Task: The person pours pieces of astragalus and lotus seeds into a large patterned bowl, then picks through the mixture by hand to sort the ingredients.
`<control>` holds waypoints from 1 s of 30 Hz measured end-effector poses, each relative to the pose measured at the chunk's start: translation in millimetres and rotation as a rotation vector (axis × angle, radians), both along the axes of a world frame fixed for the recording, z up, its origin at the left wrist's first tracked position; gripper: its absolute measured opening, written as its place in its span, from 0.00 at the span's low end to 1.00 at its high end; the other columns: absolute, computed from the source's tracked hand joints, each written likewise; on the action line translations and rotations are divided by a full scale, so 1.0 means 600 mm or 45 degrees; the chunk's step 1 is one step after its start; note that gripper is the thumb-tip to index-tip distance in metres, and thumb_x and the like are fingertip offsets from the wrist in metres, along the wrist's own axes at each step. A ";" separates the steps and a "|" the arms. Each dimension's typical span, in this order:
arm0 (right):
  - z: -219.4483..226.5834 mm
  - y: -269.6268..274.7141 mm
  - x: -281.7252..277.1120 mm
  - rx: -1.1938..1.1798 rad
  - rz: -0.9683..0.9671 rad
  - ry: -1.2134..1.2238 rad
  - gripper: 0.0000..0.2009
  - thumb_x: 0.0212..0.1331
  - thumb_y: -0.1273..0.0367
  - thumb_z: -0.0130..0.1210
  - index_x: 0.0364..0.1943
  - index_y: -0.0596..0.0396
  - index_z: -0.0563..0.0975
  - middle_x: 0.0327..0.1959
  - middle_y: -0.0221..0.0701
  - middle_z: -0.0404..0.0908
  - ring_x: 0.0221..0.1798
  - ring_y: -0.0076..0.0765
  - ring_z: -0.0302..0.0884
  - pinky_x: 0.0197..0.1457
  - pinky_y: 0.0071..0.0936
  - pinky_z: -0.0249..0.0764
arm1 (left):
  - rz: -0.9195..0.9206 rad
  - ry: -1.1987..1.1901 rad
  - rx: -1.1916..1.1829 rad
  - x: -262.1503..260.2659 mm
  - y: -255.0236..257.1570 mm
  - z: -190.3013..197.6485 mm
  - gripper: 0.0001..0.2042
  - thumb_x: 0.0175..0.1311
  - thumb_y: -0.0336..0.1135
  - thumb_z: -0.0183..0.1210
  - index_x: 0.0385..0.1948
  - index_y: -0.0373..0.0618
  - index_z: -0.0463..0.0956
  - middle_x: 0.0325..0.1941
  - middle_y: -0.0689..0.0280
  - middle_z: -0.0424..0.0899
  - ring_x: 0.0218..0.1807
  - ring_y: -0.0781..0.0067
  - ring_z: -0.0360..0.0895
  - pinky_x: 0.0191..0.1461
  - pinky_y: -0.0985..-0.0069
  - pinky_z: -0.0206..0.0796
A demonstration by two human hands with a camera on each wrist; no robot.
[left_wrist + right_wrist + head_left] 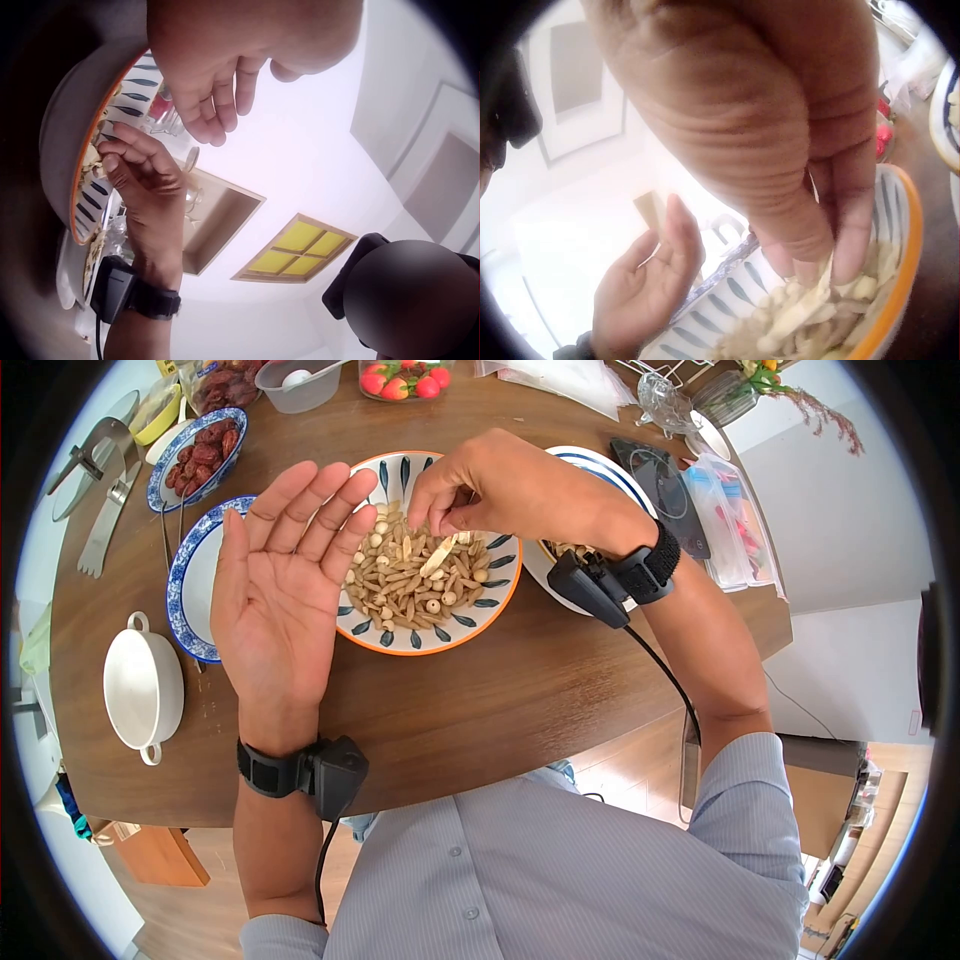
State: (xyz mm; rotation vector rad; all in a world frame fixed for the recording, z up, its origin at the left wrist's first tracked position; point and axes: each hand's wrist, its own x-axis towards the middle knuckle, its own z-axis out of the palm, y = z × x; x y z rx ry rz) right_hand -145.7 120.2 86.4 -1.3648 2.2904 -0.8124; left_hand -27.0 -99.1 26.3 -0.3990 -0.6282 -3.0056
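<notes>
A wide bowl with an orange rim (425, 651) and dark leaf marks holds brown, narrow dried pieces (398, 582), round pale seeds (433, 605) and a few pale flat strips (437, 558). Over its far side my right hand (505, 488) reaches down, and its thumb and fingertips pinch a pale strip (802, 311) in the right wrist view. My left hand (285, 575) is raised palm up at the bowl's left edge, fingers extended and nothing on the palm. It partly covers a blue-rimmed white plate (190, 600).
Left of the hands stand a white two-handled cup (140, 688) and a blue-patterned dish of red dates (160, 500). Another plate (575, 455) lies partly under my right forearm. Farther back are a tub of red fruit (405, 380), a black flat device (660, 490) and plastic bags (725, 520).
</notes>
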 end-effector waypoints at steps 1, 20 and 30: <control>0.001 0.000 0.001 0.008 -0.015 0.003 0.09 0.59 0.81 0.63 0.44 0.62 0.85 0.35 0.37 0.89 0.38 0.32 0.88 0.45 0.28 0.83 | 0.000 0.000 0.000 0.000 0.000 0.000 0.29 0.85 0.49 0.34 0.65 0.26 0.65 0.68 0.39 0.73 0.73 0.40 0.69 0.78 0.51 0.62; -0.010 -0.014 0.059 0.143 0.100 0.716 0.06 0.57 0.75 0.57 0.36 0.59 0.83 0.33 0.44 0.85 0.42 0.52 0.85 0.47 0.40 0.82 | 0.000 -0.014 -0.001 0.000 0.000 0.002 0.29 0.85 0.48 0.34 0.65 0.25 0.65 0.67 0.39 0.74 0.73 0.39 0.69 0.78 0.51 0.63; -0.019 -0.013 0.034 0.053 0.071 0.397 0.05 0.54 0.79 0.60 0.33 0.64 0.76 0.28 0.49 0.78 0.36 0.60 0.79 0.39 0.46 0.75 | 0.023 -0.024 -0.025 -0.001 -0.001 0.001 0.28 0.85 0.47 0.34 0.65 0.25 0.65 0.68 0.40 0.74 0.73 0.39 0.69 0.77 0.51 0.63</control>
